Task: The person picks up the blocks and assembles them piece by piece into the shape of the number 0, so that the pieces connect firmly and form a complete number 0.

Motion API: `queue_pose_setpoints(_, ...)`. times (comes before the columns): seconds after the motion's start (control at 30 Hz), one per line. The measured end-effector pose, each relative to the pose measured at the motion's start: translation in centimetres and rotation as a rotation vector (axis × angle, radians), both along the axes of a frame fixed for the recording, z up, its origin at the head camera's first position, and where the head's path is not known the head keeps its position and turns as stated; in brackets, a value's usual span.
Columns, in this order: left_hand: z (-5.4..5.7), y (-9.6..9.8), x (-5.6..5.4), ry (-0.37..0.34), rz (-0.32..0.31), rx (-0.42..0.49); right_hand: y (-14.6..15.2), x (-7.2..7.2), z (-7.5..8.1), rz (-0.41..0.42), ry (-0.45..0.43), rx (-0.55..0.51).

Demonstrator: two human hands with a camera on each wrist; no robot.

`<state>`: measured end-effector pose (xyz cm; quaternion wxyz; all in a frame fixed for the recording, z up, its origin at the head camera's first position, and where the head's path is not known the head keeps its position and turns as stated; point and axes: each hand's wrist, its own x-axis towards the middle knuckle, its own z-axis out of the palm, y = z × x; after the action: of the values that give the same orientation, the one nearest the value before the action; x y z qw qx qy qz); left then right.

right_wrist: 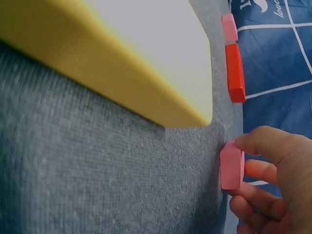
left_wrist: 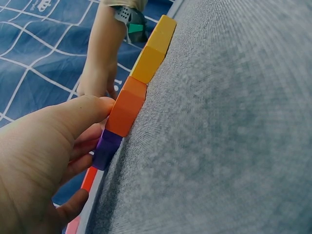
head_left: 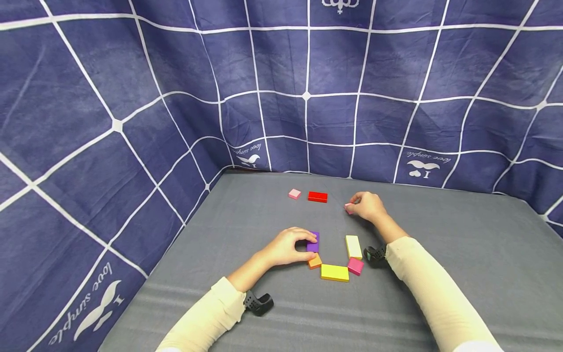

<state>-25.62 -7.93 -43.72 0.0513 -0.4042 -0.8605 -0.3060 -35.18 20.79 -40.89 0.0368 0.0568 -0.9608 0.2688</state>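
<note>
My left hand (head_left: 286, 246) curls its fingers over a purple block (head_left: 313, 248), while its thumb touches an orange block (head_left: 314, 262) at the purple one's near end. In the left wrist view the orange block (left_wrist: 127, 107) stands beside a yellow block (left_wrist: 155, 48), and the fingers partly cover the purple block (left_wrist: 107, 148). Farther off, my right hand (head_left: 368, 206) pinches a pink block (head_left: 349, 209) at the table surface. The right wrist view has thumb and fingers around this pink block (right_wrist: 232, 165).
A yellow block (head_left: 335, 273), a dark pink block (head_left: 355, 266) and a pale yellow block (head_left: 353, 247) continue a curved row from the orange one. Toward the back lie a red block (head_left: 317, 196) and a light pink block (head_left: 294, 194). A blue curtain (head_left: 334, 122) borders the grey table (head_left: 462, 244).
</note>
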Motion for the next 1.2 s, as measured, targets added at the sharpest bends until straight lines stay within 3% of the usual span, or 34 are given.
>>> queue_pose_setpoints(0.2,0.1,0.0,0.1,-0.010,0.009,-0.012,-0.2,0.2,0.4,-0.026,-0.022,0.014)
queue_pose_setpoints(0.47,0.4,0.0,0.3,0.002,0.005,-0.004,-0.8,1.6,1.0,0.011,-0.030,-0.006)
queue_pose_setpoints(0.8,0.1,-0.1,0.2,-0.003,0.011,-0.016,-1.6,3.6,0.7,0.074,-0.086,-0.040)
queue_pose_setpoints(1.2,0.0,-0.1,0.1,-0.016,0.014,-0.015,-2.4,5.1,0.5,0.077,-0.102,-0.013)
